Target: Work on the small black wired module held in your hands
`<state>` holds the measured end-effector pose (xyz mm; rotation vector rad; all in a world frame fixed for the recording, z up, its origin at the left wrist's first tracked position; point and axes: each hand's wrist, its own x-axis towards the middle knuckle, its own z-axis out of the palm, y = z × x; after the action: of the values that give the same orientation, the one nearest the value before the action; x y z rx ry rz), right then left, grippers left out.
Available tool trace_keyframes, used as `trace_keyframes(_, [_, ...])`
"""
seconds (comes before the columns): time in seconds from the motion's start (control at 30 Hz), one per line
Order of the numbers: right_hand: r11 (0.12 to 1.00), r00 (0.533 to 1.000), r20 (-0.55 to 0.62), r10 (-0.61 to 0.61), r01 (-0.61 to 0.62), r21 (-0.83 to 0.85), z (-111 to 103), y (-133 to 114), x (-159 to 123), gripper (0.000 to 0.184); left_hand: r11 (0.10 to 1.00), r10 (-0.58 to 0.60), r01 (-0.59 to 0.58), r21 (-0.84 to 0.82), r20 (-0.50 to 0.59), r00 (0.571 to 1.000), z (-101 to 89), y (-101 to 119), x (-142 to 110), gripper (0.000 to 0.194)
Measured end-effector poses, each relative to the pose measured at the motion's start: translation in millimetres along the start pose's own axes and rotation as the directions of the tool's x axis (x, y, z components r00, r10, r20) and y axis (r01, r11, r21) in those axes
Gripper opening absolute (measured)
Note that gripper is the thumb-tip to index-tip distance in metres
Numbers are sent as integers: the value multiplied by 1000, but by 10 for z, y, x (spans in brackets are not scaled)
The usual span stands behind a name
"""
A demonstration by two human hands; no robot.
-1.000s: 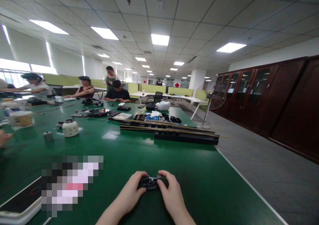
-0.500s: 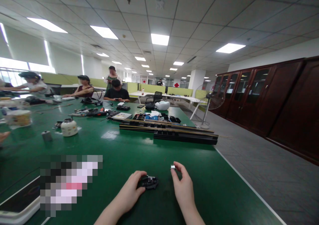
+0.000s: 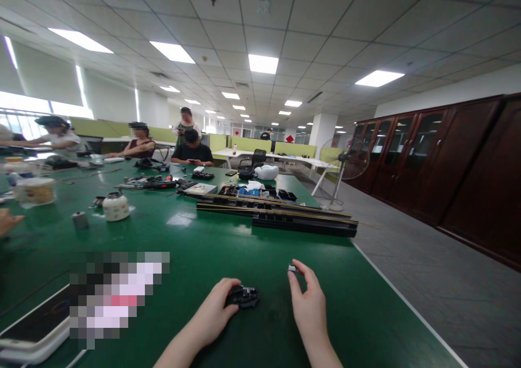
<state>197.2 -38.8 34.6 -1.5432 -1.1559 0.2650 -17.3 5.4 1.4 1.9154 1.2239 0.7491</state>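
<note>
My left hand (image 3: 217, 308) grips the rear left side of a small black device (image 3: 246, 296) with shiny bits on top; its exact kind is unclear. The device is low over the green table or resting on it. To the right, my right hand (image 3: 307, 297) pinches a small silvery piece (image 3: 292, 268) between thumb and fingertips, raised above the table and apart from the black device. That piece is too small to name.
Long black bars with thin rods (image 3: 303, 224) lie across the green table (image 3: 195, 270) ahead. At left are a tablet-like device (image 3: 36, 316), a cream jar (image 3: 116, 207), a grey cylinder (image 3: 80, 220) and a tub (image 3: 36, 190). A co-worker's hand (image 3: 8, 222) shows at the left edge.
My right hand has moved a little to the right with the silvery piece, farther from the black device. My left hand stays in nearly the same place.
</note>
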Motion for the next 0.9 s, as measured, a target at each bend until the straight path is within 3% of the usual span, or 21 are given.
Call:
trace_keyframes(0.3, [998,994,106,-21,28,-64,89,17,-52,27,1000,7,-7,6,-1,1000,16,-11,7,46])
trace_keyframes(0.57, [990,943,334,-12,58,-128,180,-45,-147,16,1000,-3,4,16,-5,1000,10,17,1,45])
trace_keyframes(0.73, [997,900,432,-51,72,-32,300,-103,-241,15,1000,-1,1,16,-15,1000,6,38,-13,44])
trace_keyframes(0.9, [991,912,400,-93,47,125,351,-136,-282,25,1000,-12,12,7,-16,1000,13,33,-17,46])
